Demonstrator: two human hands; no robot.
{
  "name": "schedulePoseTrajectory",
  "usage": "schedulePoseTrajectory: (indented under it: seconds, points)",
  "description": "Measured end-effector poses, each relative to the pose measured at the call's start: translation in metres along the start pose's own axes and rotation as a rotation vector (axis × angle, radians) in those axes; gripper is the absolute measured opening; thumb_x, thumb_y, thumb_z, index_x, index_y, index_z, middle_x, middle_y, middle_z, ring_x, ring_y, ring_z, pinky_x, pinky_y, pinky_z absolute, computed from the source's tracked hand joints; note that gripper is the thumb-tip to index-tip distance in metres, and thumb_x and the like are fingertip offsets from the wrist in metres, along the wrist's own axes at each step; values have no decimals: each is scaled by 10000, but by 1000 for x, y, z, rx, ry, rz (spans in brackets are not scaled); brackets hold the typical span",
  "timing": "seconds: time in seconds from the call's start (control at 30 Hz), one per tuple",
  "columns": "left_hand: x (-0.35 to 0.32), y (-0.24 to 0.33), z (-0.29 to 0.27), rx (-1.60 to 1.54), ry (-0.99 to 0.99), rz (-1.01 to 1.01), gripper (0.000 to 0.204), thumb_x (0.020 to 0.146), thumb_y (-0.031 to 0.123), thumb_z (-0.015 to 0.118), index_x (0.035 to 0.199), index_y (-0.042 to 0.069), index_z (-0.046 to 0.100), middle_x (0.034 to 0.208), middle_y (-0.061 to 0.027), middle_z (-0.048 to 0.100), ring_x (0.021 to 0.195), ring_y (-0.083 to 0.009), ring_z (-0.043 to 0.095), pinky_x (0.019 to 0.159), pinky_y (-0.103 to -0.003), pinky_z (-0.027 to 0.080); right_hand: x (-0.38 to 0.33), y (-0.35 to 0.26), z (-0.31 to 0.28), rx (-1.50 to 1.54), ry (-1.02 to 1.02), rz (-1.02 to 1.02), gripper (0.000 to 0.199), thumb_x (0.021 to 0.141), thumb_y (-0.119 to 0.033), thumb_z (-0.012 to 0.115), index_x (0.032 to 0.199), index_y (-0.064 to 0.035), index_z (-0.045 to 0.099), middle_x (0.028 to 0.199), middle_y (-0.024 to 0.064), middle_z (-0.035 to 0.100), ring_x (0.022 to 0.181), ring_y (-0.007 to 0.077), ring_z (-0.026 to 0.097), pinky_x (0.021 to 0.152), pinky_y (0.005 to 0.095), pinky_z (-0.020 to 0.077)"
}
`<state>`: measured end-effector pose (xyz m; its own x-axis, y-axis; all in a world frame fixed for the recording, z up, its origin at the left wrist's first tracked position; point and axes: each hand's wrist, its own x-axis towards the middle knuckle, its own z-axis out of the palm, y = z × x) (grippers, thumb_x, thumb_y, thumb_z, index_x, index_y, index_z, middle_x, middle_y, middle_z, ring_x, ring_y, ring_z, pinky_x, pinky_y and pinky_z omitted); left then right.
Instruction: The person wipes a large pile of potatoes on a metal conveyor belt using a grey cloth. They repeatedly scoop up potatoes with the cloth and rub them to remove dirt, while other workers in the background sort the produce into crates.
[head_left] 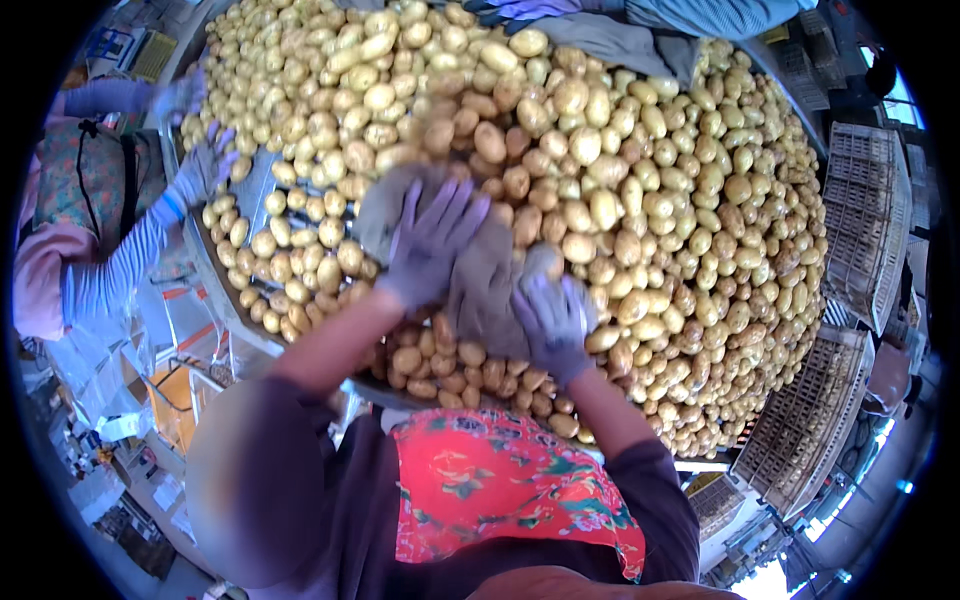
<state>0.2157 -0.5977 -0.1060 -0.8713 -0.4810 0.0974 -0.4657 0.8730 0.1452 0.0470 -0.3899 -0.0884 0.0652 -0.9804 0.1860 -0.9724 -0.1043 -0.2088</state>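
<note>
A dull grey-brown cloth [486, 300] lies crumpled over the potatoes [700, 270] in front of me. My left hand [435, 240], in a purple-grey glove, rests on the cloth with its fingers stretched and spread. Beside the cloth's right edge, my right hand [555, 315], gloved the same way, has its fingers bent over the fabric. A single potato [545, 261], partly hidden and blurred, sits just beyond the right fingertips. Smaller potatoes [440, 362] lie between my forearms, along the near edge.
At the left, another person's gloved hand [205, 165] reaches over the rim. Across the heap, a co-worker's sleeve [710, 15] lies near another dark cloth [610, 45]. Brown plastic crates [865, 220] stand at the right. My red floral apron [500, 480] is close to the near edge.
</note>
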Motion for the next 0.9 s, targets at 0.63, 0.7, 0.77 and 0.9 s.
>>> schedulePoseTrajectory:
  seconds: [0.63,0.7,0.77,0.9]
  points:
    - [-73,45,-4,-127,88,91,631,858,148,500,1481,181,410,1570,-96,311,1447,-288,306,1166,-583,102,-41,-58,-26,8,-299,19,490,860,-196,530,1345,-126,529,1442,155,462,1398,294,385,1152,594,200]
    - [-14,27,37,526,35,53,711,885,173,497,1543,271,247,1592,-88,251,1482,-292,218,1170,-585,122,8,-49,-9,-154,-305,132,478,873,-187,503,1347,-133,530,1485,149,409,1427,306,328,1160,580,194]
    - [0,23,27,6,261,-85,626,943,162,428,1505,402,292,1559,-116,294,1472,-325,227,1170,-545,180,19,-49,-5,-186,-281,142,490,874,-185,503,1359,-115,512,1475,153,414,1421,315,325,1158,574,196]
    - [-106,51,-20,-213,-31,69,594,897,149,458,1486,209,405,1546,-145,320,1447,-332,290,1164,-572,146,-78,-65,10,-376,-32,35,499,907,-241,484,1371,-57,499,1390,117,478,1348,275,394,1130,528,283]
